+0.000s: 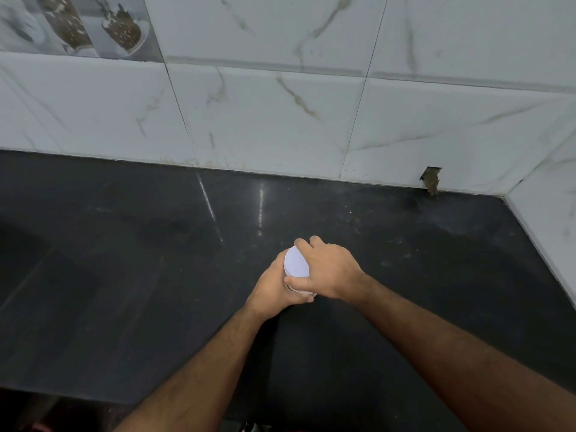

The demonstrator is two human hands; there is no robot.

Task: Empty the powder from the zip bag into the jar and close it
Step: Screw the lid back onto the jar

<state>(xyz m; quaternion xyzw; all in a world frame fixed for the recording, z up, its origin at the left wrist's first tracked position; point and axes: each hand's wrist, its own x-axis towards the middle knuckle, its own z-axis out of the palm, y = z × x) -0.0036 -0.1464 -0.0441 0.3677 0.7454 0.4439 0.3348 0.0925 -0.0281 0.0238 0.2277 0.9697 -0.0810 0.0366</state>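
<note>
A small jar stands on the dark counter near the middle of the view, topped by a round white lid (295,263). My left hand (274,289) wraps around the jar's body from the left and hides most of it. My right hand (330,269) reaches over from the right, with its fingers and thumb closed around the rim of the white lid. No zip bag is in view.
The black stone counter (156,260) stretches left and right and carries a few pale specks. White marble-look wall tiles (265,120) rise behind it and meet a side wall at the right corner. A chipped hole (431,179) sits at the wall's base.
</note>
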